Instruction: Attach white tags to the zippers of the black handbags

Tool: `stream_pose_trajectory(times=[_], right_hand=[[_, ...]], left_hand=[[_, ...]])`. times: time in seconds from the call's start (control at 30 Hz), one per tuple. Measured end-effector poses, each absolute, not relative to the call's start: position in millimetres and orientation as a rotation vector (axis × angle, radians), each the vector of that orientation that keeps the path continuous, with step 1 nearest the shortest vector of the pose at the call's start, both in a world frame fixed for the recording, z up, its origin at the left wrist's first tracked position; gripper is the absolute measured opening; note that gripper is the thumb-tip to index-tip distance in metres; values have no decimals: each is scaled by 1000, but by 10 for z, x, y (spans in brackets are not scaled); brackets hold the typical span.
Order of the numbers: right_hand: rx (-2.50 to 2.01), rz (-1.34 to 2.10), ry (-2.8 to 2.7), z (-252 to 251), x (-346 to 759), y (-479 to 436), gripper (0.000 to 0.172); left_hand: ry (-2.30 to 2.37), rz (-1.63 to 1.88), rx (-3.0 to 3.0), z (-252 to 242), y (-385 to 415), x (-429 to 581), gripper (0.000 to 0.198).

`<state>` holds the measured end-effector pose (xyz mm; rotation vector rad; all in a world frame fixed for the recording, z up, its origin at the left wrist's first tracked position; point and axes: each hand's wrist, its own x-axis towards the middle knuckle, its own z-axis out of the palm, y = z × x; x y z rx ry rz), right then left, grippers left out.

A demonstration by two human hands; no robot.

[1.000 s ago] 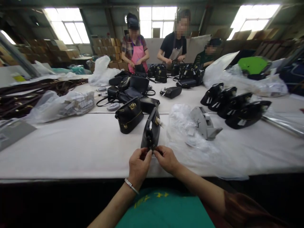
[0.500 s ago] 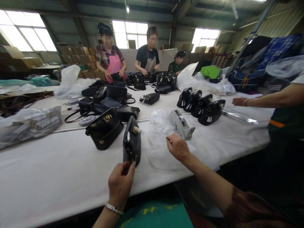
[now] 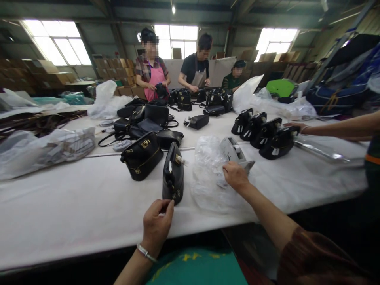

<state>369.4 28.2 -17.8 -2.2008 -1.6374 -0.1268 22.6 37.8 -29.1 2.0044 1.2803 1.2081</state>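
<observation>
A small black handbag (image 3: 173, 174) with a gold clasp stands on the white-covered table, its narrow end towards me. My left hand (image 3: 157, 221), thumb and forefinger pinched, is at the lower front end of this bag, by its zip pull. Whatever lies between those fingertips is too small to make out. My right hand (image 3: 237, 176) is closed over clear plastic bags (image 3: 206, 174), right in front of a grey tape dispenser (image 3: 233, 148). Its fingertips are pressed together and their contents are hidden. Another black handbag (image 3: 142, 156) with a gold zip stands left of the first.
Several tagged black handbags (image 3: 277, 144) stand in a row at right, where a co-worker's arm (image 3: 332, 126) reaches in. A heap of black bags (image 3: 148, 122) lies beyond my left hand. Co-workers (image 3: 154, 75) stand across the table. A plastic-wrapped bundle (image 3: 59, 152) lies at left.
The view has swung left. My right hand has moved slightly closer to the tape dispenser. Across the table, the co-worker in pink has lifted a black item; the right-hand co-worker's hand has reached the row.
</observation>
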Motion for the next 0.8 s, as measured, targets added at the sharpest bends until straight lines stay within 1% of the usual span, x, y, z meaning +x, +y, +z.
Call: stream_pose_trajectory(times=[0.07,0.2,0.27,0.33,0.37,0.47,0.63,0.7,0.8], right_hand=[[-2078,89,-1539,-83,3621,135,20],[-1626,908,-1153,138,3231,-117,27],[-1490,1130,-1124,240,2978,-176,28],[-1410,1278,-1170,306,2750,-187,27],[-1384,1328,-1197,317,2653,-179,26],[-1348,1368,-1176,254,2413,-140,23],[-1278,1365,-1004,-9,2051,-124,22],[-1310,1292,-999,-80,1939,-120,20],[-1374,1181,-1029,-134,1880,-95,22]], left_hand=[[1203,1165,1976,-245,327,221,16],[1005,997,1878,-98,254,322,17],[905,918,1810,-19,239,406,28],[840,847,1728,39,234,473,40],[830,804,1687,54,232,492,39],[909,725,1551,35,214,480,29],[1055,796,1249,-127,136,373,36],[1064,789,1200,-177,110,346,37],[1063,798,1216,-214,105,317,35]])
